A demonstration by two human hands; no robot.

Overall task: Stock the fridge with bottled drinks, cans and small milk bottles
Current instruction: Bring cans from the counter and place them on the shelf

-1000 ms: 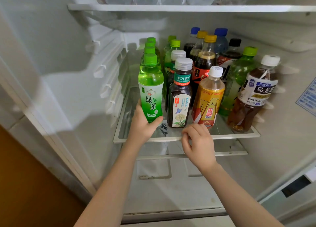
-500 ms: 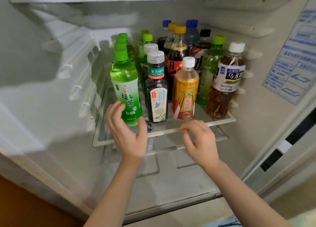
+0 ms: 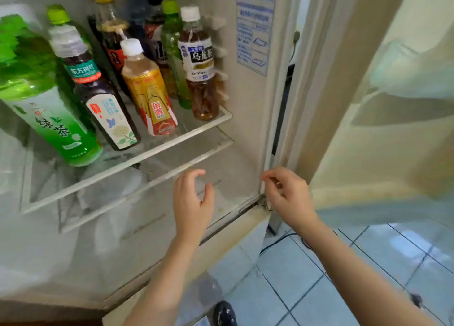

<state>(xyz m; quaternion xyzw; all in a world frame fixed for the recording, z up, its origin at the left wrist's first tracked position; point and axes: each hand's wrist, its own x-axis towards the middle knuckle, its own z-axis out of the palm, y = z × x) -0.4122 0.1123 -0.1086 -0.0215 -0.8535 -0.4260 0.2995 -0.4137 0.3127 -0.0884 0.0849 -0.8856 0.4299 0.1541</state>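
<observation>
Several bottled drinks stand on the fridge's glass shelf [image 3: 172, 139]. In the front row are a green tea bottle [image 3: 49, 114], a dark bottle with a grey cap [image 3: 98, 90], a yellow energy drink [image 3: 149, 90] and a brown oolong tea bottle [image 3: 200, 63]. More bottles stand behind them. My left hand [image 3: 191, 203] hovers below the shelf's front edge, fingers loosely curled, holding nothing. My right hand [image 3: 287, 195] hangs at the fridge's lower right corner, fingers loosely bent, also holding nothing.
The fridge's right wall carries a blue-printed sticker [image 3: 255, 26]. The open fridge door [image 3: 393, 129] stands at the right. Light blue floor tiles [image 3: 319, 289] lie below, with a dark cable [image 3: 282, 242] and a dark shoe [image 3: 224, 313].
My left hand let go of the green tea bottle, which now stands on the shelf. Both hands drew back out of the fridge and rightward. The view swung right toward the door and floor.
</observation>
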